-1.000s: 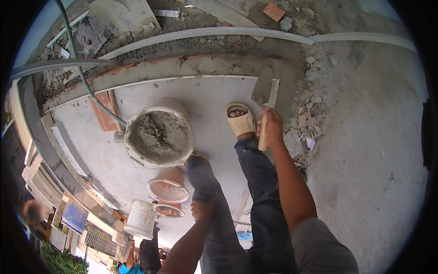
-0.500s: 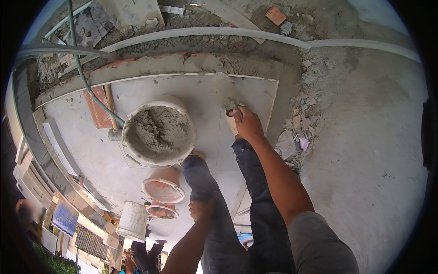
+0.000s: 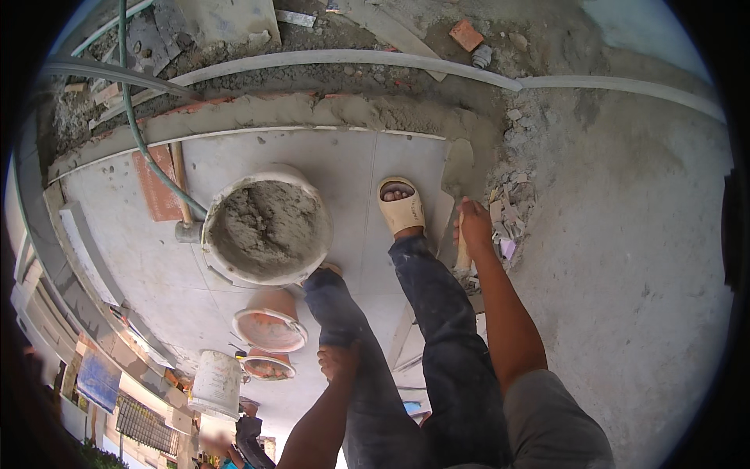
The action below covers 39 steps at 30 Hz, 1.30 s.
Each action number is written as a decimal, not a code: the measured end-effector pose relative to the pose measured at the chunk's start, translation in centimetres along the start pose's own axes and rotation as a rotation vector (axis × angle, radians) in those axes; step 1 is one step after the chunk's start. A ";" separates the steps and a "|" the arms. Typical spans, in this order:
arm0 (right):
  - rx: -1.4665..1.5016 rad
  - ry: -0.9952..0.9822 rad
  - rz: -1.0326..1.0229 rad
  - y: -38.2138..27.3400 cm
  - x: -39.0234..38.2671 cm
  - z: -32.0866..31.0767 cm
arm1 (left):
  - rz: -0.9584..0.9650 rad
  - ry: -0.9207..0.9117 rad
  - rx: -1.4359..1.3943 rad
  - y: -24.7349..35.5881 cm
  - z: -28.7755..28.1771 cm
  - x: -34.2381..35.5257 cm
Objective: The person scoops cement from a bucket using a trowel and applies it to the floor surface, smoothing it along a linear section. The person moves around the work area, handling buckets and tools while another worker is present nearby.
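Note:
My right hand [image 3: 474, 225] is closed round the wooden handle of a trowel [image 3: 458, 166]. The trowel's grey, mortar-smeared blade points away from me, over the right end of a mortar-topped ledge [image 3: 297, 116]. My left hand [image 3: 337, 361] rests on my left knee, its fingers curled round the dark trouser leg [image 3: 363, 375]. Left of my feet stands a large pale bucket [image 3: 212, 252] holding wet grey mortar [image 3: 269, 223]. My right foot, in a cream slipper [image 3: 401, 209], is on the pale tiles between bucket and trowel.
A green hose [image 3: 131, 117] hangs beside the bucket, near a hammer [image 3: 186, 230] and a reddish tile [image 3: 158, 187]. Two orange buckets [image 3: 271, 322] and a white bucket [image 3: 215, 383] stand nearer left. Rubble [image 3: 512, 207] lies right; another person [image 3: 248, 442] is at lower left.
My right hand has carried the trowel rightward and a little nearer, off the tiles to the ledge's right end, uncovering my slipper. My left hand stays on my knee.

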State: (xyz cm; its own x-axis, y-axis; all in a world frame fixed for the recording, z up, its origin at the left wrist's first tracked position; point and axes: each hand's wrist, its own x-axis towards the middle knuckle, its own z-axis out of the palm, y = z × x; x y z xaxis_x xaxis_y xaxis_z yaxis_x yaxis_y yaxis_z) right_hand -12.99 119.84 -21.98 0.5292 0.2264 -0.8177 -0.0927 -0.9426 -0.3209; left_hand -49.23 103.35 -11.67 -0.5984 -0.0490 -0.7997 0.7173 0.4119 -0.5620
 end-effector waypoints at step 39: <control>0.263 -0.179 0.142 -4.8 -2.1 2.9 | 0.040 -0.077 -0.065 -0.5 -0.5 0.1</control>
State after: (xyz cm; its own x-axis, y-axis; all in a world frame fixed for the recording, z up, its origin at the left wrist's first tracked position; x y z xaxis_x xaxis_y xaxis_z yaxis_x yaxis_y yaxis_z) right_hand -16.08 124.61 -20.06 0.3415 0.1593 -0.9263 -0.3811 -0.8774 -0.2914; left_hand -49.83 103.63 -11.40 -0.5392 -0.1002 -0.8362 0.7136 0.4730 -0.5168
